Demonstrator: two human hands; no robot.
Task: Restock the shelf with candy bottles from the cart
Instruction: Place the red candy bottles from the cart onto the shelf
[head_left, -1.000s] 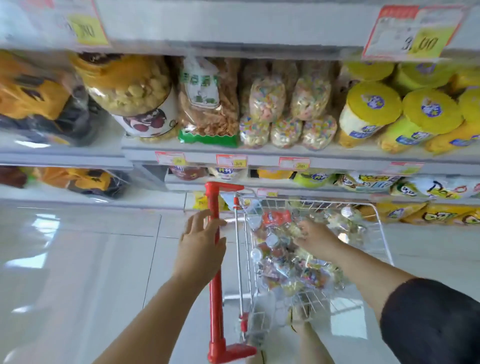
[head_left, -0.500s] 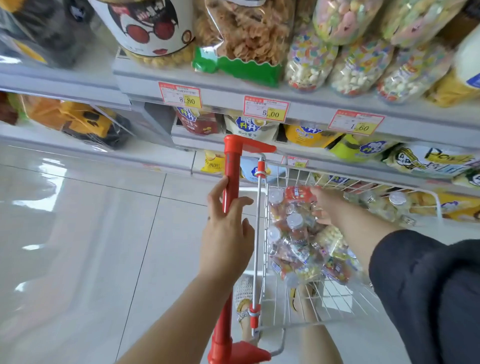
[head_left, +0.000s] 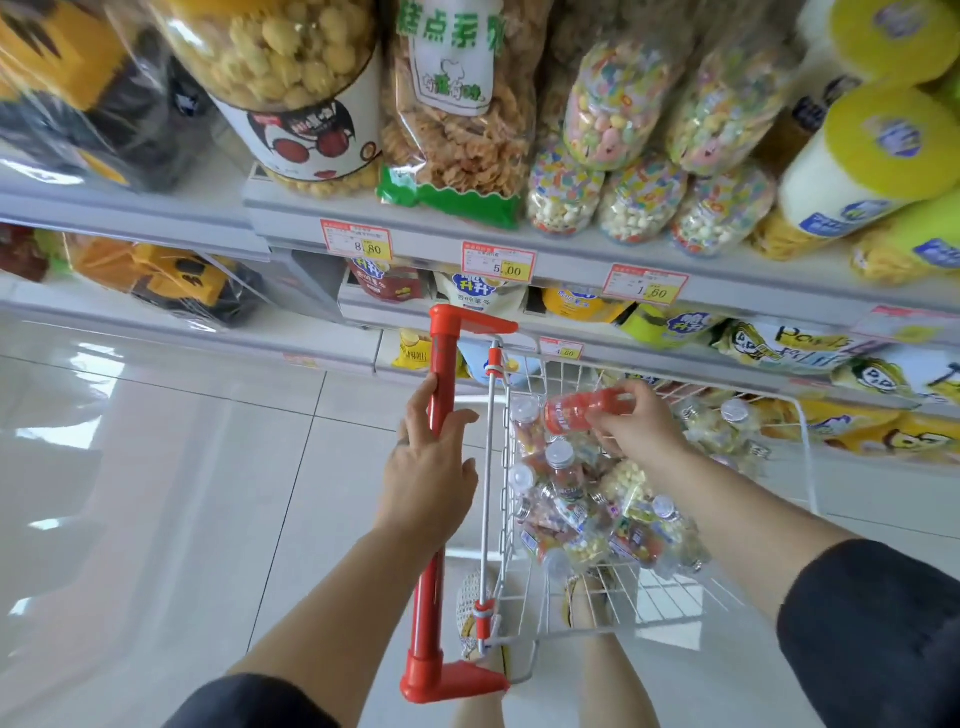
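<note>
Snack bags (head_left: 462, 130) sit above yellow price tags (head_left: 498, 262).

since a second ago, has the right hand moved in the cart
Yes. Against the cart basket, the right hand went toward the far rim and up off the pile, gripping a red bottle.

The upper shelf (head_left: 571, 244) is packed to its front edge: biscuit jar (head_left: 291, 78), snack bag (head_left: 457, 130), candy bags (head_left: 639, 197) and yellow-lidded tubs (head_left: 857, 171) press side by side. The cart basket (head_left: 675, 597) is open from above. Candy bottles (head_left: 571, 499) heap its left half, and its near wire floor is bare. The red handle (head_left: 441, 364), gripped by the left hand (head_left: 431, 467), bars its left side. The right hand (head_left: 639, 431) holds a red bottle (head_left: 587, 410) over the far corner. The tiled floor (head_left: 182, 493) on the left lies open.
</note>
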